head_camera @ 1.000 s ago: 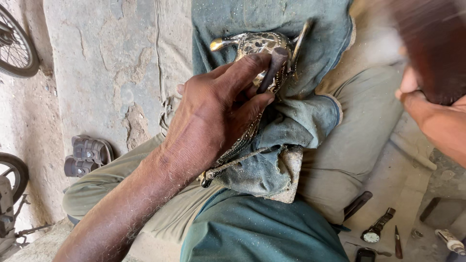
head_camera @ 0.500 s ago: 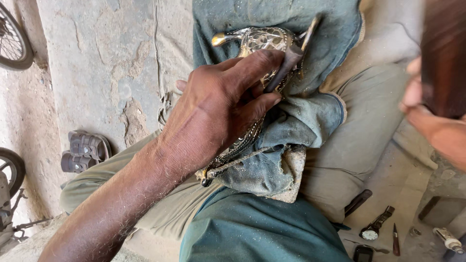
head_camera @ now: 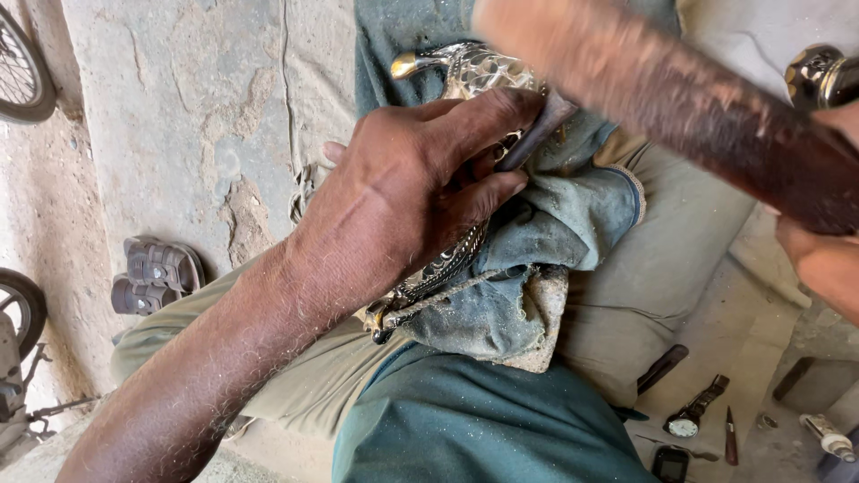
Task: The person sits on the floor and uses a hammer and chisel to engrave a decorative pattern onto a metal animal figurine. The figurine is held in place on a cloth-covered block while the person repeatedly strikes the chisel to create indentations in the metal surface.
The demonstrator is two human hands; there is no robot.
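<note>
While your left hand (head_camera: 420, 192) grips the embossed silver metal piece (head_camera: 465, 76) | right hand (head_camera: 823, 264) clasps a blurred brown wooden handle (head_camera: 662, 94).

Blurred wooden handle (head_camera: 680, 98) crosses above cloth (head_camera: 537, 259); floor tools (head_camera: 693, 416) apparently clear.

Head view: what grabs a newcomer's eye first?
The left hand at centre, pressing an ornate silver metal piece onto a blue-green cloth bunched over the lap. Next, a long dark tool, blurred, slanting across the top right, with the right hand at the right edge beneath it. Lower right, a wristwatch lies on the floor.
</note>
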